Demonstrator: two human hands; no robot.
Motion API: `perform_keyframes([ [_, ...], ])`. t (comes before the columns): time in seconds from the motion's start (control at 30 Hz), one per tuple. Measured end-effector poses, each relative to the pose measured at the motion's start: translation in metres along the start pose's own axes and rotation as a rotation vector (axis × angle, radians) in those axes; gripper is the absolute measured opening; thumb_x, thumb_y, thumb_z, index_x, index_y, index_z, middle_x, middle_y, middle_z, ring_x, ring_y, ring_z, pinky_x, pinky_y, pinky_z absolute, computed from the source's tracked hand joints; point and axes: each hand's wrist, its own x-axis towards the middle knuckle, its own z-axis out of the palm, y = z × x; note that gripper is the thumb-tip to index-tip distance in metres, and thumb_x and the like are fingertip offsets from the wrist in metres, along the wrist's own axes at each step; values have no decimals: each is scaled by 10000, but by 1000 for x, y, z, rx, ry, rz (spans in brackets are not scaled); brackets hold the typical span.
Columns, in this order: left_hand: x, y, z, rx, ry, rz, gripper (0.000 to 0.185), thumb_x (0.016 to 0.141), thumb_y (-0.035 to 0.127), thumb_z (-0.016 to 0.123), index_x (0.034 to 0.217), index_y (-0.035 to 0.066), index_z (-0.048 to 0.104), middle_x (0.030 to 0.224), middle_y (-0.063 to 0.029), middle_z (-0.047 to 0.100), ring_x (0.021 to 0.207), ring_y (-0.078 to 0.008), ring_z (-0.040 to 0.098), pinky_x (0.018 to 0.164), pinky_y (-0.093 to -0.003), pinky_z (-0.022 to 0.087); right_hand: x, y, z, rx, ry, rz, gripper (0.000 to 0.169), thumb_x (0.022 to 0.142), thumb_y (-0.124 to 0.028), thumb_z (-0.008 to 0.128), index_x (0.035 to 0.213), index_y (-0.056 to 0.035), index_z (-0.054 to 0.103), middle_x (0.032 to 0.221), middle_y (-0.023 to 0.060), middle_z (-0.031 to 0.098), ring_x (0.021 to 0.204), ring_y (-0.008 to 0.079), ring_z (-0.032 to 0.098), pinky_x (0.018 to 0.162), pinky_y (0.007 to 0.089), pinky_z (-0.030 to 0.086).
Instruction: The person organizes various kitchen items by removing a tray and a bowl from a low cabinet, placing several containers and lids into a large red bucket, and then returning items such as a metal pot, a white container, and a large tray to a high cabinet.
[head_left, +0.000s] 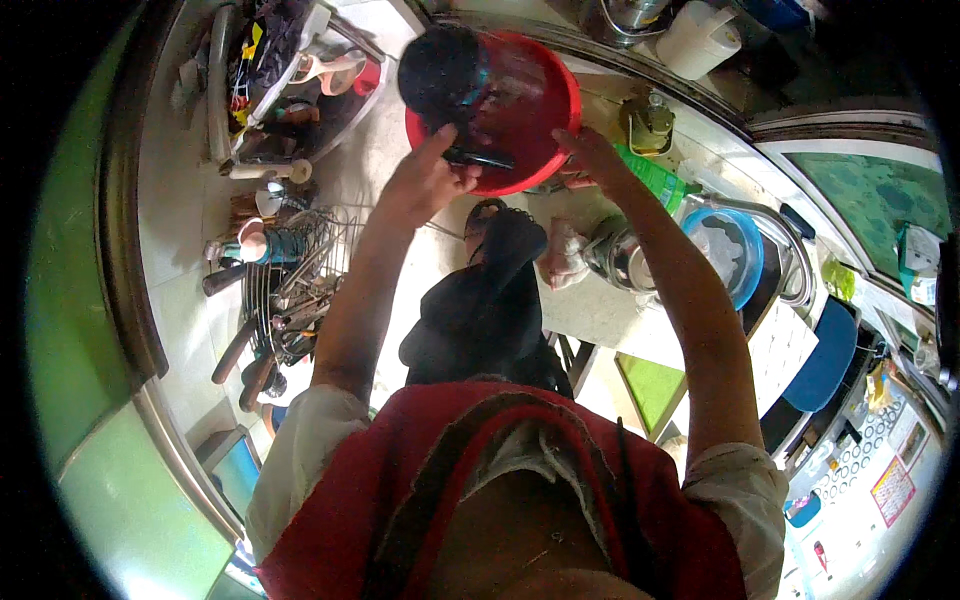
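In the upper middle, a round red plastic basin (534, 90) is tilted so that I see into it. Over its left side lies a dark, round pan-like vessel (441, 73), too dark to name surely. My left hand (429, 180) is closed around a black handle (489, 158), whose end points right across the basin's near part. Whether that handle joins the dark vessel is hard to tell. My right hand (592, 161) grips the basin's right rim, thumb on the inner side and fingers beneath.
At left, a wire rack (300, 300) holds utensils with wooden handles. Above it stands a clear bin (330, 112) of mixed items. On the right are a green bottle (654, 178), a glass jar (616, 251), a blue basin (739, 251) and a blue chair (825, 360). A white jug (697, 41) stands beyond.
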Motion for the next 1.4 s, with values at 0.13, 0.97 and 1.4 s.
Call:
perform_keyframes([
  [0.13, 29, -15, 18, -42, 98, -77, 251, 824, 249, 546, 1032, 127, 480, 929, -37, 544, 747, -214, 529, 512, -250, 391, -7, 0, 2, 18, 2, -17, 620, 716, -507, 575, 1177, -130, 404, 995, 31, 538, 771, 164, 544, 635, 342, 486],
  [0.97, 155, -126, -67, -537, -194, -127, 336, 818, 198, 525, 1094, 15, 466, 1032, -143, 542, 953, -269, 523, 892, -406, 398, -11, 2, 4, 80, -35, 14, 547, 742, -440, 586, 1134, -90, 433, 951, 43, 549, 766, 171, 561, 612, 312, 497],
  [1.4, 97, -60, -11, 852, 217, 292, 442, 701, 179, 660, 1077, 16, 495, 982, -139, 558, 917, -302, 536, 801, -402, 441, -4, -2, 5, 102, 99, 2, 532, 753, -469, 563, 1106, -84, 464, 951, 56, 564, 783, 173, 583, 674, 332, 487],
])
